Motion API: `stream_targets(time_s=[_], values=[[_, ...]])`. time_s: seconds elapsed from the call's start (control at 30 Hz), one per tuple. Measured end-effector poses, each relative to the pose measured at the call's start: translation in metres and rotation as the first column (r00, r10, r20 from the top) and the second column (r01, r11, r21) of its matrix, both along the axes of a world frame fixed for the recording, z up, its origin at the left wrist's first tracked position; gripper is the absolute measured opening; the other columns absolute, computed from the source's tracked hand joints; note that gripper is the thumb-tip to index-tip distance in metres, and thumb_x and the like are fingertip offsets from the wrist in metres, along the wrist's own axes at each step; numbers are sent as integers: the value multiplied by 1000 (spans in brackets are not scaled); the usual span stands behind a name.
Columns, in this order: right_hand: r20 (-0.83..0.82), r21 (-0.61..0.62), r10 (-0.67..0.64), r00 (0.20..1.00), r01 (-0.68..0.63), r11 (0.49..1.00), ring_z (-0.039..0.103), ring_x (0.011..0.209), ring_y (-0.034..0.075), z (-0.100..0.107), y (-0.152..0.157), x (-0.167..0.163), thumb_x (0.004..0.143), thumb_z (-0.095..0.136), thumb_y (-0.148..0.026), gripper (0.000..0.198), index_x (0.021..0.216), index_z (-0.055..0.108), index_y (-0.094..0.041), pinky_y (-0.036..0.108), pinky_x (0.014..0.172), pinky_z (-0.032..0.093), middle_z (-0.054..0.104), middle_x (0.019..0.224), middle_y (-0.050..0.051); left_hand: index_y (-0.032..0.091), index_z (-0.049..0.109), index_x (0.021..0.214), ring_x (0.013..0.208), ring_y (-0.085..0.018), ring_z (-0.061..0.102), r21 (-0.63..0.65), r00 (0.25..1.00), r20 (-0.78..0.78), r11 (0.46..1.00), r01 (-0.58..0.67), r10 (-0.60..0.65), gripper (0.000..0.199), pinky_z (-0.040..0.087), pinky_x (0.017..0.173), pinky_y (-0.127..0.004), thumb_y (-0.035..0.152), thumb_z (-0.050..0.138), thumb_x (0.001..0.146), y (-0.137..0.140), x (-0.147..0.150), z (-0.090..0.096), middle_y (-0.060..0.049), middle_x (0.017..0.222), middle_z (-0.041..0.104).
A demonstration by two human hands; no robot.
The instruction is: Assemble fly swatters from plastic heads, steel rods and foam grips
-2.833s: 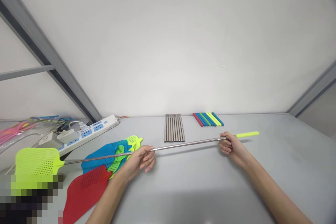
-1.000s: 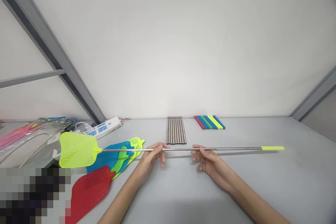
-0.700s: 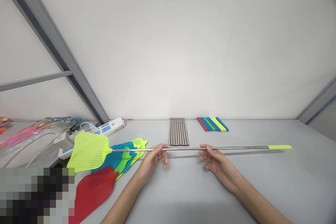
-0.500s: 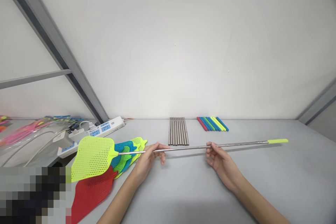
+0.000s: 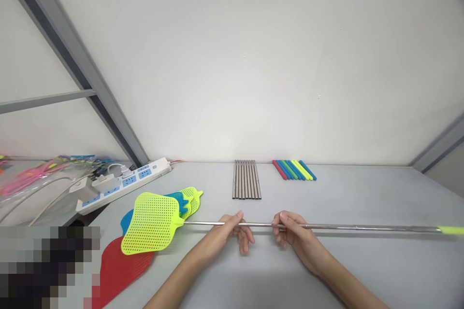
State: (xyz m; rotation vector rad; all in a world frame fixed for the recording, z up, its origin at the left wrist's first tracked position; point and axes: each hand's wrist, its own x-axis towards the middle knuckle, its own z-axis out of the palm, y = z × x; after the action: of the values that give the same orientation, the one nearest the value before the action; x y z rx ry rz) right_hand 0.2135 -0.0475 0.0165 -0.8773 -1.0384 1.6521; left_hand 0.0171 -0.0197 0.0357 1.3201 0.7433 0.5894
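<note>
A fly swatter (image 5: pixel 154 222) with a yellow-green perforated head, a long thin metal rod and a yellow-green grip lies across my two hands, level above the table. My left hand (image 5: pixel 228 234) pinches the rod between thumb and fingers, nearer the head. Farther right, my right hand (image 5: pixel 293 234) has its thumb and fingers closed round the same rod. The grip end reaches the right picture edge and is blurred. Partly under the swatter's head lie a red swatter head (image 5: pixel 123 270), a blue one (image 5: pixel 126 219) and another yellow-green one (image 5: pixel 194 200).
A row of metal tubes (image 5: pixel 246 181) lies at the back middle. Right of it are several coloured grips (image 5: pixel 294 170). A white power strip (image 5: pixel 126 183) with plugs stands at the back left, beside bagged pink items (image 5: pixel 32 176). A white wall rises behind the table (image 5: pixel 362 270).
The swatter has shifted right and nearer to me, its grip end swinging down to the picture's edge. My left hand has moved right along with it, and my hands are closer together.
</note>
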Motion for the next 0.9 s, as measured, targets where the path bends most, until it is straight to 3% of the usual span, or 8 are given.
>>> stream_targets(time_s=[0.33,0.5,0.7,0.77,0.9], values=[[94,-4,67,993,-67,998,43,49,9,-1,-4,-13,78,44,-36,26,79,56,-13,23,46,31,50,58,2,11,62,64,51,-13,49,15,998,-61,1000,13,-12,59,36,67,-28,44,17,83,-6,5,-1,-3,49,53],[109,-62,75,991,-69,996,43,49,10,-2,-6,-13,79,39,-38,36,65,57,-10,23,46,31,50,56,4,11,61,59,49,-12,47,22,998,-17,998,-61,62,56,36,65,-26,42,22,82,0,2,-7,-2,46,51],[-1,-88,30,1000,-30,996,44,50,11,-2,0,-2,80,37,-34,36,59,55,-10,24,48,30,48,57,4,12,58,57,48,-11,45,-89,964,116,969,-229,239,50,36,60,-25,38,24,82,9,-11,-4,-4,53,56],[-4,-57,27,1000,-28,998,43,50,11,0,1,1,79,37,-32,36,56,54,-10,25,48,30,47,57,4,11,59,58,48,-12,47,-93,978,102,981,-171,180,45,36,59,-25,35,29,82,9,-17,3,-4,50,55],[-4,-2,100,995,-100,995,43,51,11,3,0,3,80,35,-32,37,55,53,-11,25,49,31,46,55,3,7,60,64,44,-13,48,-217,996,63,973,75,-62,51,36,52,-27,39,24,82,4,-23,15,-9,53,59]])
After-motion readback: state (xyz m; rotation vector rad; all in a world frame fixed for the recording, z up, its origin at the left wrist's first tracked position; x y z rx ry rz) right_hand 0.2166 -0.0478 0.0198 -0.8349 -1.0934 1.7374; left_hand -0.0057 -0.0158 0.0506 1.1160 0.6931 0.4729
